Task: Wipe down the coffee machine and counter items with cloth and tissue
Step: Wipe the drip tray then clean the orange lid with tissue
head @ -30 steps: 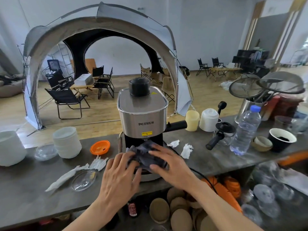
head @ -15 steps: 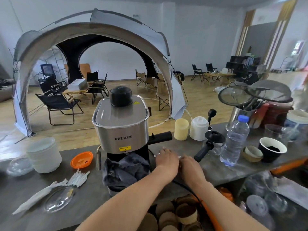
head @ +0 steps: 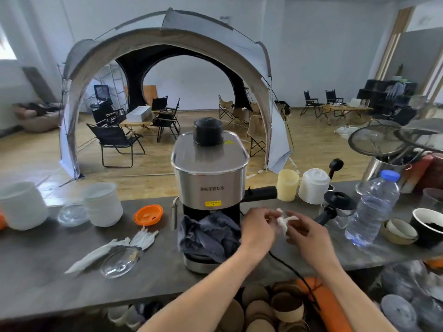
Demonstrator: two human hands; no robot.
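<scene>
A steel coffee machine (head: 209,178) with a black cap stands mid-counter. A dark grey cloth (head: 208,234) lies bunched on its drip tray, with no hand on it. Just right of the machine, my left hand (head: 257,230) and my right hand (head: 305,230) are raised a little above the grey counter (head: 48,267). Together they pinch crumpled white tissue (head: 284,222) between their fingertips.
Left of the machine lie an orange lid (head: 148,214), white paper-wrapped sticks (head: 112,248), a clear lid (head: 119,261) and stacked white cups (head: 103,203). To the right stand a cream cup stack (head: 287,185), a white container (head: 314,186), a water bottle (head: 372,209), a black-lidded glass jug (head: 336,207) and a black cup (head: 429,227).
Both hands let go of the grey cloth on the drip tray, moved right of the machine and picked the white tissue up off the counter.
</scene>
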